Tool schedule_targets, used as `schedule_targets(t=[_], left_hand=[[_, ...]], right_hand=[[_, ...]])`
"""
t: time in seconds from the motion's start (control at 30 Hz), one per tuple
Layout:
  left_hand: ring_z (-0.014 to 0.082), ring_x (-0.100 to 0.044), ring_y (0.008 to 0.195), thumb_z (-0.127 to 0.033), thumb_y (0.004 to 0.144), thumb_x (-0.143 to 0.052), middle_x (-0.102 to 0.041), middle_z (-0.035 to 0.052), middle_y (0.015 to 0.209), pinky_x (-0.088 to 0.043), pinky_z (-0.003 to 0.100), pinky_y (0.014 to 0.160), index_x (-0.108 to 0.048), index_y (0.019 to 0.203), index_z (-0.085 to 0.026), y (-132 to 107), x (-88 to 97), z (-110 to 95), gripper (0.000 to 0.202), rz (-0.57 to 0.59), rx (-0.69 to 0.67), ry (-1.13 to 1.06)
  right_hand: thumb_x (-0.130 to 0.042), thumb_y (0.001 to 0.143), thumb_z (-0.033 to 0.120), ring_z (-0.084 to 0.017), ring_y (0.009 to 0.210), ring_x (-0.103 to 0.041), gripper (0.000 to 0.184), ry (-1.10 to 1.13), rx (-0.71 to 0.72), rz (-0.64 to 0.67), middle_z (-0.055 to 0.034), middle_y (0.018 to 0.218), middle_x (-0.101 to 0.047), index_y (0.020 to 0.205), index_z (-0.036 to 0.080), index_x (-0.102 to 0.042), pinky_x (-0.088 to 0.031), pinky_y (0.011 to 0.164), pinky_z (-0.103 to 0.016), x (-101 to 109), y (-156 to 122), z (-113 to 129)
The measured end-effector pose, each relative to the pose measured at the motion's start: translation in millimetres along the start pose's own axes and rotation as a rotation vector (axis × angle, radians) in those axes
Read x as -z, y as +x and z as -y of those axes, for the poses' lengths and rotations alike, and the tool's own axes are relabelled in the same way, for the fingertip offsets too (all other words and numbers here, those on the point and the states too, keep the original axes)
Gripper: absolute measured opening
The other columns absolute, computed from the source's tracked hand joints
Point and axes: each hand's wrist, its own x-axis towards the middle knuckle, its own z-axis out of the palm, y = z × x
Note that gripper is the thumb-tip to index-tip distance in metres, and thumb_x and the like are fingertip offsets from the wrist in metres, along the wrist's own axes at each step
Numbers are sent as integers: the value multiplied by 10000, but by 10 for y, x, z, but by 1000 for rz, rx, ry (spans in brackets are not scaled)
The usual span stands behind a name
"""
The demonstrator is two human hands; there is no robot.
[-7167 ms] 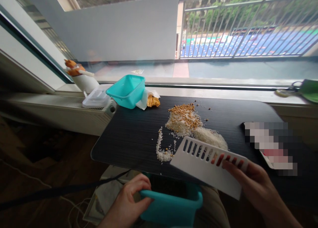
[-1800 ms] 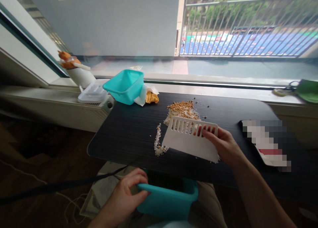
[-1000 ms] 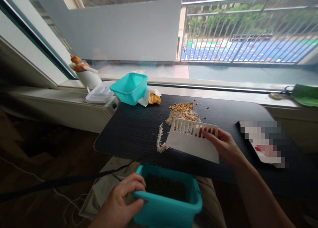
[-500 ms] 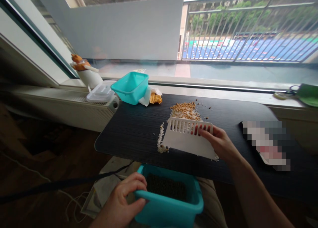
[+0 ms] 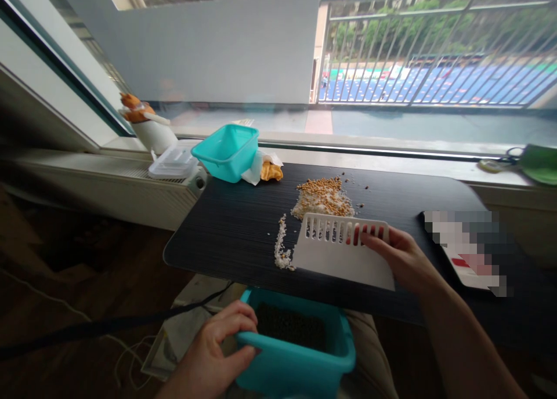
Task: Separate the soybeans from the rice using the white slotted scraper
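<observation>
Rice (image 5: 281,254) may miss the teal tub (image 5: 300,369) if my right hand (image 5: 404,261), gripping the scraper (image 5: 343,254), drags crookedly; my left hand (image 5: 215,355) clasps its rim.

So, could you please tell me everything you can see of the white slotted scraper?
The white scraper is a flat sheet of what looks like plastic, with a row of slots along its far edge. It stands tilted on the black table, just in front of the grain pile. The right hand grips its right end.
</observation>
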Motion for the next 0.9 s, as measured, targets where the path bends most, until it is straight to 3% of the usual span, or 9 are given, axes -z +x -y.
schedule_targets(t=[0.33, 0.57, 0.7, 0.9], left_hand=[[198, -697, 862, -56, 678, -598, -695, 22, 887, -530, 220, 790, -692, 674, -199, -8, -12, -10, 172, -23, -19, -11], [195, -705, 864, -56, 661, -602, -725, 24, 913, -546, 221, 809, -721, 689, -222, -99, -155, 165, 206, -133, -96, 1], [192, -712, 883, -57, 646, -593, -733, 18, 940, -543, 210, 828, -732, 708, -235, -136, -216, 205, 234, -182, -133, -9], [189, -716, 875, -65, 658, -594, -730, 18, 932, -546, 202, 823, -727, 700, -231, -114, -177, 182, 217, -154, -137, 15]], right_hand=[[-803, 710, 443, -194, 656, -715, 235, -18, 88, -31, -16, 783, -790, 824, 238, -788, -548, 574, -254, -10, -30, -39], [-770, 734, 486, -234, 750, -735, 287, -85, 168, -57, -46, 861, -798, 861, 229, -792, -568, 649, -299, -95, 19, -102], [-763, 734, 492, -236, 705, -733, 306, -101, 151, -21, -53, 828, -798, 860, 215, -789, -563, 612, -299, -156, 9, -87], [-766, 724, 486, -214, 680, -713, 297, -154, 168, -30, -38, 793, -784, 832, 209, -778, -536, 565, -268, -252, 23, -35]])
